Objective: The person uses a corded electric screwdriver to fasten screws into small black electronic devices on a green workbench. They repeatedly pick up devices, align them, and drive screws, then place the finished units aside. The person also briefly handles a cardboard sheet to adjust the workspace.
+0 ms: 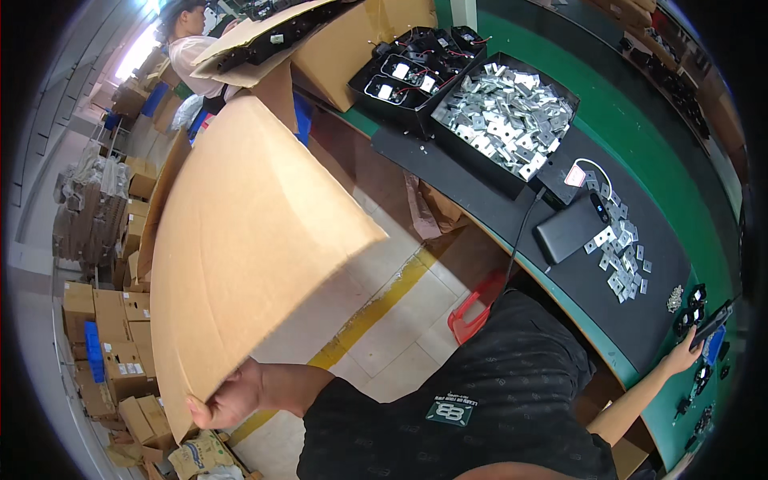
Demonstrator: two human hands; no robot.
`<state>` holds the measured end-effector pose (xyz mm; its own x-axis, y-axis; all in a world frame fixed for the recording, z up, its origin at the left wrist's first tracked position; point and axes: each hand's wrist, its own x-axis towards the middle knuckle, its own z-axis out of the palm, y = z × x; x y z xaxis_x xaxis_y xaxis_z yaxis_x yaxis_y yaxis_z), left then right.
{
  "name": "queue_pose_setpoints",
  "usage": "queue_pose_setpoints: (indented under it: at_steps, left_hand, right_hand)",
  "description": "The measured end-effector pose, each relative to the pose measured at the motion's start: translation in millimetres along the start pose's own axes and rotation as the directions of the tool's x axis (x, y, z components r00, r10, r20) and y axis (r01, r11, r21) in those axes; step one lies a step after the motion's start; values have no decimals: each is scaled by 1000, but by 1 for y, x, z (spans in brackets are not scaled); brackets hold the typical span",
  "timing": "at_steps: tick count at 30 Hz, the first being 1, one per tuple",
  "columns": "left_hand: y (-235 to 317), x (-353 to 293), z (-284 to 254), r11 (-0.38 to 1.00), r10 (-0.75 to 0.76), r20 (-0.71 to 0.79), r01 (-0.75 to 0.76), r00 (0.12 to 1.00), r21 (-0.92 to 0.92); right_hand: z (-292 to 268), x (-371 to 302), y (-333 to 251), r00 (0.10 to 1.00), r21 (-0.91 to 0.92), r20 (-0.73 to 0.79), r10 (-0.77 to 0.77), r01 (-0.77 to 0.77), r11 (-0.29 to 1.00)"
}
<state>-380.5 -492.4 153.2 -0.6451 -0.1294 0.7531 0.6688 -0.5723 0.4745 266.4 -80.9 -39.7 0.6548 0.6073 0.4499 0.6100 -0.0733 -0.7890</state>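
Note:
My left hand point(232, 400) grips the lower edge of a large brown cardboard sheet point(256, 224), thumb on one face and fingers behind it. The sheet stands tilted and hides much of the floor to the left. Far to the right, my right hand point(684, 353) is closed round a dark, elongated object point(710, 324) above the green bench; its kind is too small to tell. Close to that hand lie small black parts point(698, 296), a blue item point(714, 346) and a little heap of small metal pieces point(675, 299).
On the black mat point(496, 210) stand a bin of metal plates point(512, 112) and a black power bank point(572, 228) beside loose plates point(620, 264). Farther back is a bin of black assemblies point(416, 72). A red stool point(472, 312) stands below. Another person point(192, 56) works far left, near stacked cartons point(120, 320).

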Motion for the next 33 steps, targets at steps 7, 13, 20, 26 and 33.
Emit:
queue_pose_setpoints:
  at_steps: [7,13,20,26,33]
  left_hand:
    - [16,-5,-10,928,366,-189,-342,911,147]
    - [12,13,-53,939,342,-44,-340,939,43]
    - [-105,16,-83,974,-208,-97,215,973,75]
    - [-97,1,-38,939,-298,-266,332,917,90]
    - [-27,-19,-1,960,-221,-152,243,963,139]
  right_hand:
    - [-5,4,2,1000,-32,1,-16,16,999]
    - [6,-5,-2,999,109,43,3,-7,994]
    - [0,-3,-6,999,174,21,38,-41,984]
    - [-2,5,4,998,138,70,4,-14,990]
    - [1,-13,-11,1000,61,19,-18,17,998]
